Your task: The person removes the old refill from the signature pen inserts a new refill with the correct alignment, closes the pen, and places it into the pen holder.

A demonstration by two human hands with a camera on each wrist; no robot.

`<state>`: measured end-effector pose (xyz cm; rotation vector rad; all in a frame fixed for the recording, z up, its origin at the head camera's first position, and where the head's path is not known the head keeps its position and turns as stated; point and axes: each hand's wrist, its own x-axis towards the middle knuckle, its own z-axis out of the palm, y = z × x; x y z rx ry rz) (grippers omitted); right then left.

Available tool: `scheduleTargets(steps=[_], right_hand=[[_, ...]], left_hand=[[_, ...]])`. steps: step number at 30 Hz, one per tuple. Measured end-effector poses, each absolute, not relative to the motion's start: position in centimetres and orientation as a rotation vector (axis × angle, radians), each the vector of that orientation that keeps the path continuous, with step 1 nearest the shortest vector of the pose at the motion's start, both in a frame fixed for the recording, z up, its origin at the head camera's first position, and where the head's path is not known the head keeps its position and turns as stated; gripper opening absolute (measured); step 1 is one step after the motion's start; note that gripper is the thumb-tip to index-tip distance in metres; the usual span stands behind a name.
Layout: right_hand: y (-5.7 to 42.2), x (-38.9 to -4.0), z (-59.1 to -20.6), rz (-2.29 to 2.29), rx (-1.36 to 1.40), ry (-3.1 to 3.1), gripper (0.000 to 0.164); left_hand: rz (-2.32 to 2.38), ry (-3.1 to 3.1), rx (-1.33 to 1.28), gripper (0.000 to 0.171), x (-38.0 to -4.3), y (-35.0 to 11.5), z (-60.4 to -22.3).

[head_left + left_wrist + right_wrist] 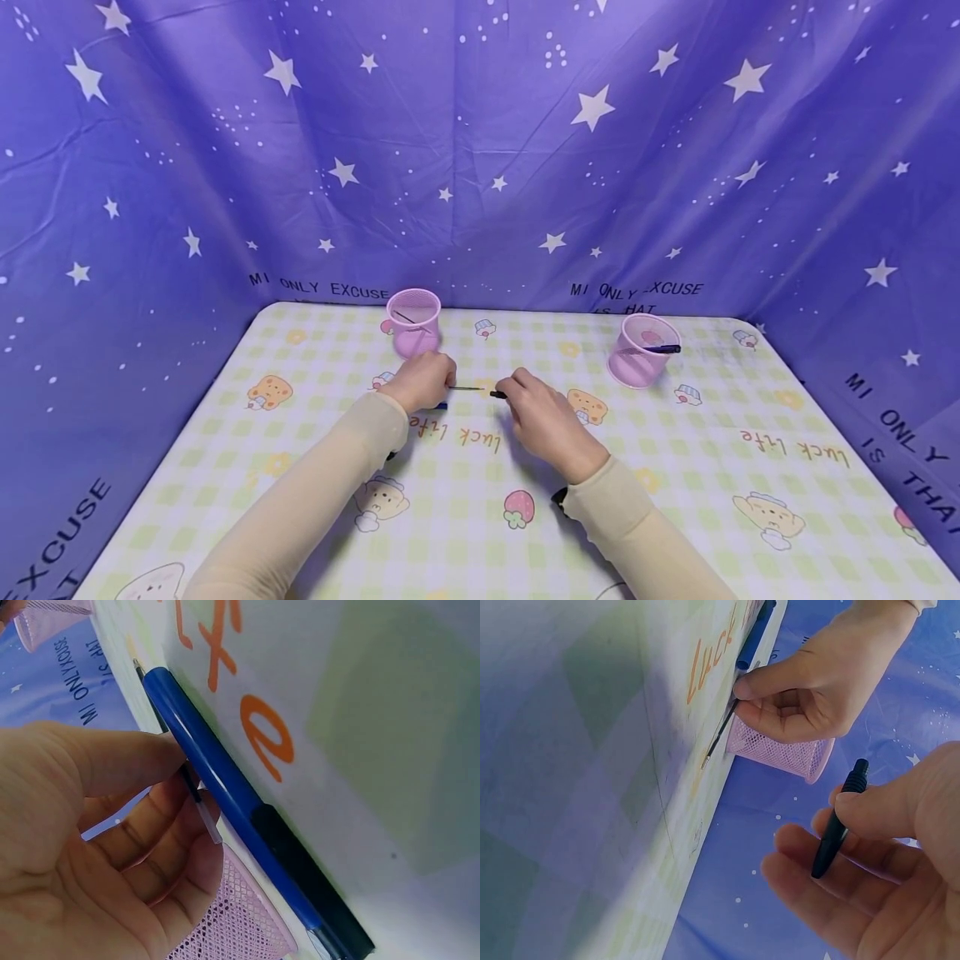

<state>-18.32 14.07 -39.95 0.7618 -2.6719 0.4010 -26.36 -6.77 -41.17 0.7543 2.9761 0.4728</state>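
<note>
In the head view, my left hand (422,383) pinches a thin pen refill (468,388) between thumb and fingers, its metal tip pointing right. The left wrist view shows the refill's clear tail (208,821) against the fingers. Just beside that hand, a blue pen barrel (217,772) with a dark clip lies on the tablecloth. My right hand (546,421) grips a short black pen front section (840,825) between thumb and fingers, with ridges near one end. A small gap separates this piece from the refill tip.
Behind the left hand stands a pink mesh pen holder (416,343) with a thin dark stick inside. Another pink pen holder (636,368) is at the back right, a dark pen (663,349) leaning across its rim. A purple starry curtain (465,150) borders the checkered table (450,533).
</note>
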Motion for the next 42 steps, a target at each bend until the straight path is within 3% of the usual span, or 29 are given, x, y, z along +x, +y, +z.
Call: scheduleTargets(steps=[42], right_hand=[[14.21,-18.32,-39.89,0.365,0.749,-2.671,0.019]], left_hand=[[0.441,3.007,0.786,0.012,-26.08,-6.88,-41.34]])
